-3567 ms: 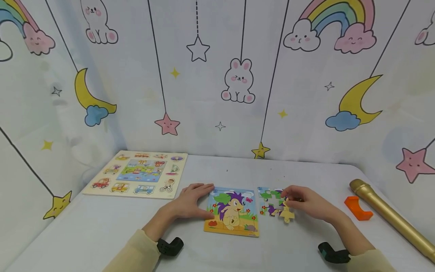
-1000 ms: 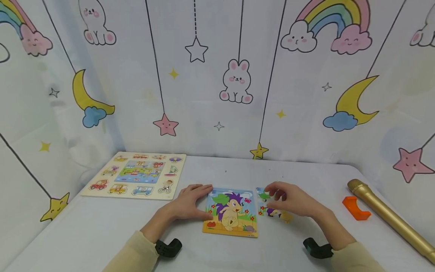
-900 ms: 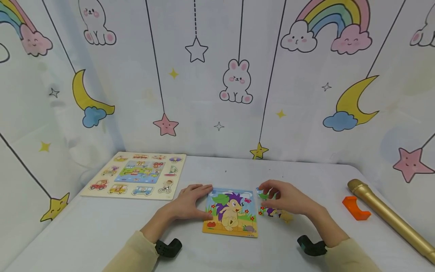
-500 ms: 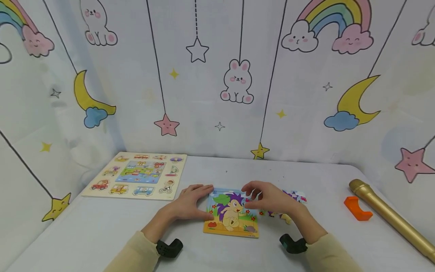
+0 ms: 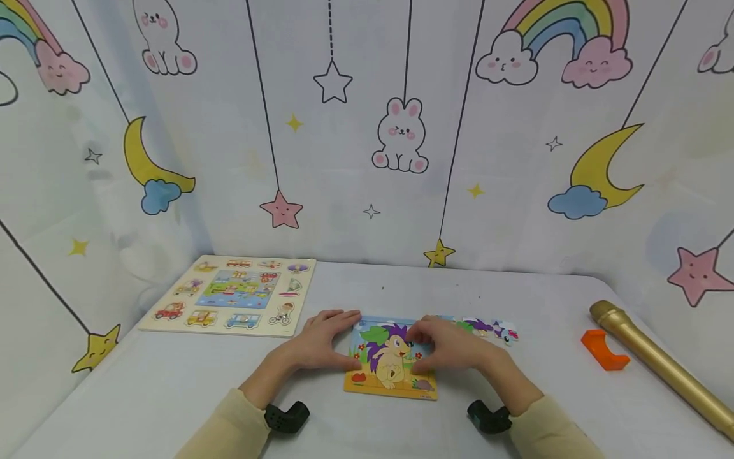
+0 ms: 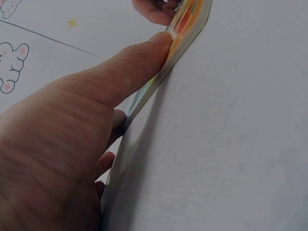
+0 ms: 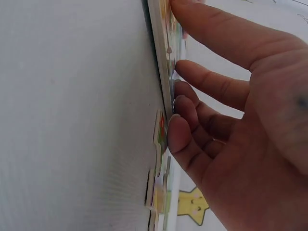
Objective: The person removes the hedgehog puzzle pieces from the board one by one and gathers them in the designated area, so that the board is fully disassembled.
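Note:
A square hedgehog puzzle board (image 5: 390, 376) lies on the white table. My left hand (image 5: 321, 344) rests at its left side, fingers extended to the upper left corner, thumb on the left edge. In the left wrist view that thumb (image 6: 139, 67) lies on the board's rim. My right hand (image 5: 453, 344) is over the right part of the board, with thumb and index finger bent and apart. In the right wrist view the thumb and fingertips (image 7: 179, 132) are at the board; no piece shows between them. Loose puzzle pieces (image 5: 504, 331) lie beside the board, partly hidden by this hand.
A larger puzzle board (image 5: 229, 322) with vehicle pictures lies at the back left. At the right are an orange curved block (image 5: 604, 352) and a gold microphone (image 5: 659, 363). A printed curtain (image 5: 344, 236) hangs behind the table.
My right hand has moved left from the loose pieces onto the board's right part, uncovering the pieces at the far right. My left hand stays at the board's left side.

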Tool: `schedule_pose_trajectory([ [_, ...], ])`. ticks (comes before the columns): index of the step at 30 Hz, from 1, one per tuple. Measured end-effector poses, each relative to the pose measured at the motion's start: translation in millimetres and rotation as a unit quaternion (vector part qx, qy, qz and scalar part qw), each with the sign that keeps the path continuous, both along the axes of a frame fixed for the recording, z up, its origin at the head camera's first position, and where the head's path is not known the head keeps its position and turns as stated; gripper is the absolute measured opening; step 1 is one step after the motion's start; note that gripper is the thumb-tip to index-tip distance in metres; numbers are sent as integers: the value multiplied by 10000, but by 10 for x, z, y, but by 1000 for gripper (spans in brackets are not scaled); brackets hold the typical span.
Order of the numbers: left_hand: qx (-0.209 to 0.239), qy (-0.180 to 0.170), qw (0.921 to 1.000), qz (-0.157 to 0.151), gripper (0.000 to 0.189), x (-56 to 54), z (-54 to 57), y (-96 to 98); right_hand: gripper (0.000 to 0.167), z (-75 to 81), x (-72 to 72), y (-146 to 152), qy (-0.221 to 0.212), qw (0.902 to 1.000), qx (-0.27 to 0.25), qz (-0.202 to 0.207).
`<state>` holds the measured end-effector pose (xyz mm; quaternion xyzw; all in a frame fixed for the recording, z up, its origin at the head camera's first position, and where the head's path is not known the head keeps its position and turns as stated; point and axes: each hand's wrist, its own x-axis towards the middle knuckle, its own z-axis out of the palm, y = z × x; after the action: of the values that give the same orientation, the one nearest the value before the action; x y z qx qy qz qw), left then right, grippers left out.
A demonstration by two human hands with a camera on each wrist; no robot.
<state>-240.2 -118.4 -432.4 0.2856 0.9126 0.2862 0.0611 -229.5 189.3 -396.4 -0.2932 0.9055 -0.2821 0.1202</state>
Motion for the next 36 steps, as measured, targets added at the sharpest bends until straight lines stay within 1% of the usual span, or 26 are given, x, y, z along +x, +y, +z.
schedule_pose_trajectory([
  [5,-1,-15,10000,17,91,0,3,-3,43,-8,-4,-27,-50,10000,57,33],
  [12,-19,-1,10000,64,92,13,8,-11,43,27,10,-78,-91,9999,-81,0],
  [16,4,-21,10000,76,91,18,10,-11,31,55,27,-76,-29,9999,-131,29],
  [20,6,-51,10000,73,91,21,9,-8,18,59,31,-60,-49,9992,-394,71],
  [24,2,-46,10000,66,91,22,14,-5,14,64,29,-42,-134,9976,-670,117],
  [28,24,-54,10000,55,91,21,19,0,13,75,31,-27,-205,9967,-783,110],
  [31,19,-53,10000,65,91,21,22,5,14,67,22,-20,-242,9968,-746,128],
  [36,33,-62,9999,91,91,22,23,12,16,37,-1,-10,-153,9990,-386,173],
])
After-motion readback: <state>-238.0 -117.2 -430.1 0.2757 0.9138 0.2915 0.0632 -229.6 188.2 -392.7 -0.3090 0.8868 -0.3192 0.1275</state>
